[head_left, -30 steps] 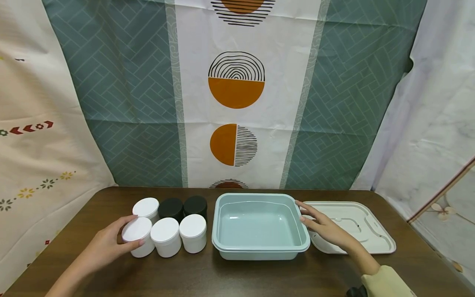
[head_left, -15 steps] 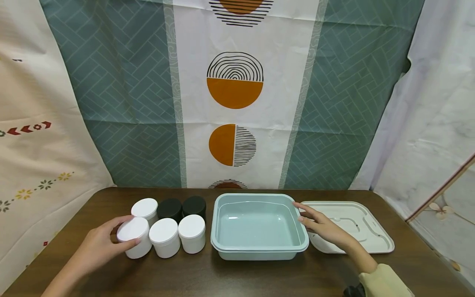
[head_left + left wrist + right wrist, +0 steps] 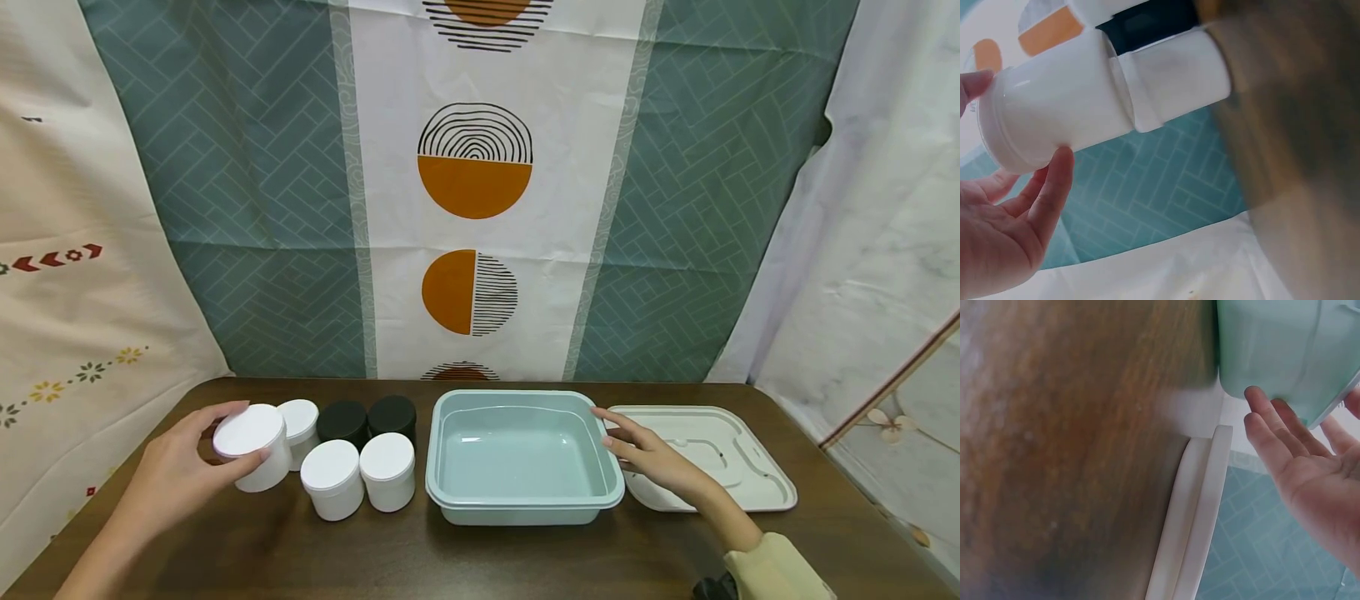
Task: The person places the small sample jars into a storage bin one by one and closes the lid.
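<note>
My left hand (image 3: 176,462) grips a white lidded jar (image 3: 258,454) between thumb and fingers, at the left of the group. In the left wrist view the jar (image 3: 1054,103) is clear of the wooden table, with another white jar (image 3: 1179,75) beyond it. Back left stands a white jar (image 3: 302,433), partly hidden by the held one. Two white jars (image 3: 332,483) (image 3: 388,475) stand in front of two black-lidded jars (image 3: 343,423) (image 3: 393,417). My right hand (image 3: 660,458) touches the right rim of a light blue plastic basin (image 3: 525,505), its fingers loosely extended along the outside wall (image 3: 1272,356).
A white lid (image 3: 738,458) lies on the table right of the basin, partly behind my right hand. The dark wooden table (image 3: 480,567) has rounded far corners. A patterned curtain (image 3: 480,233) hangs behind it, with fabric at both sides.
My left hand has lifted the white jar from the front row and carried it left and away from me. The right hand stays at the basin's rim.
</note>
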`<state>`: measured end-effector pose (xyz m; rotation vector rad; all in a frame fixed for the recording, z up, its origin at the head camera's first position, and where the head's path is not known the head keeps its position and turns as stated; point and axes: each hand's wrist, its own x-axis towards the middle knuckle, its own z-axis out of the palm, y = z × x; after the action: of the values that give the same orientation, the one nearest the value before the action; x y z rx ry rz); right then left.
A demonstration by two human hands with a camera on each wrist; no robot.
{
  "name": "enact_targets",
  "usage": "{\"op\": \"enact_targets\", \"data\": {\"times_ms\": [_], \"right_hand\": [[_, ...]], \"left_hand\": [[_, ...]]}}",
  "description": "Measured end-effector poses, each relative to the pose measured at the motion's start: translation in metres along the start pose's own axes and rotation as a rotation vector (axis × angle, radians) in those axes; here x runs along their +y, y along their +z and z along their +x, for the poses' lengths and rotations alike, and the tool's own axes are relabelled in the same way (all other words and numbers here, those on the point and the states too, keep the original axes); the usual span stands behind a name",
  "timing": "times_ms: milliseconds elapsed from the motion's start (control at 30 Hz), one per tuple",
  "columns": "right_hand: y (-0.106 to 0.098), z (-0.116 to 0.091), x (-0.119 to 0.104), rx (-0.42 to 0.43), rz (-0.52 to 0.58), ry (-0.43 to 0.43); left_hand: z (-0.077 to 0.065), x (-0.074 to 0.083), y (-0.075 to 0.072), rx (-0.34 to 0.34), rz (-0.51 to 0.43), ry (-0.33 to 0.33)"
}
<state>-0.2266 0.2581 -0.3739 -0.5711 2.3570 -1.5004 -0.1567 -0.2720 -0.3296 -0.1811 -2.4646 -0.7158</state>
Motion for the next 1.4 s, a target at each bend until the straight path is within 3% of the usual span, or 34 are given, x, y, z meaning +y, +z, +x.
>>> {"op": "enact_targets", "data": {"times_ms": [267, 500, 767, 1000, 1400], "right_hand": [[0.001, 0.000, -0.003, 0.002, 0.012, 0.013], [0.001, 0.000, -0.002, 0.004, 0.011, 0.000], [0.002, 0.001, 0.000, 0.028, -0.001, 0.000], [0.002, 0.000, -0.003, 0.032, -0.023, -0.004], [0.002, 0.000, -0.004, 0.040, -0.023, -0.003]], "left_hand": [[0.012, 0.021, -0.007, 0.038, -0.063, -0.016], [0.024, 0.048, 0.001, 0.066, -0.110, 0.049], [0.036, 0.079, 0.021, 0.022, -0.277, 0.127], [0.042, 0.101, 0.040, -0.001, -0.288, 0.174], [0.047, 0.145, 0.081, -0.138, -0.397, 0.238]]}}
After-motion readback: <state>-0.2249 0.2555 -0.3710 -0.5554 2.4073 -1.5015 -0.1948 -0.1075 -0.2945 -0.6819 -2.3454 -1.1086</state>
